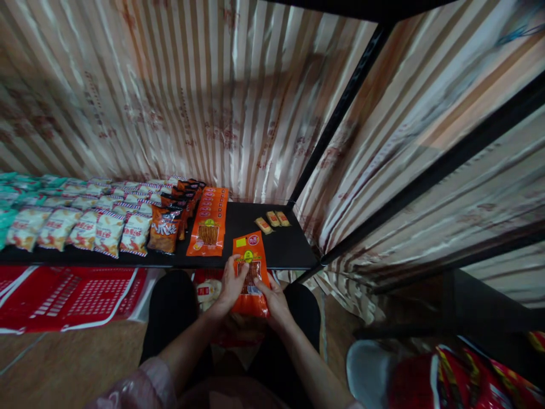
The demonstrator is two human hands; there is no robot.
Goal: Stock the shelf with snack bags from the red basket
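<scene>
Both hands grip one orange snack packet point(250, 305) with a clear window, held upright over my lap at the shelf's front edge. My left hand point(232, 282) is closed on its left side, thumb across the front. On the right side, my right hand point(275, 298) pinches the lower part, thumb also on the front. Just behind lies a longer orange snack packet point(208, 227) on the black shelf point(293, 247). To its left stand dark orange snack bags point(163, 230). Small yellow wrapped snacks point(272, 220) rest near the shelf's right end.
Rows of white snack bags point(104, 230) fill the shelf's left, with green bags point(8, 218) beyond. A red basket point(80, 292) sits below on the left. Black shelf posts point(340, 116) rise at the right. Red packages point(472, 378) lie at lower right beside a pale stool point(368, 372).
</scene>
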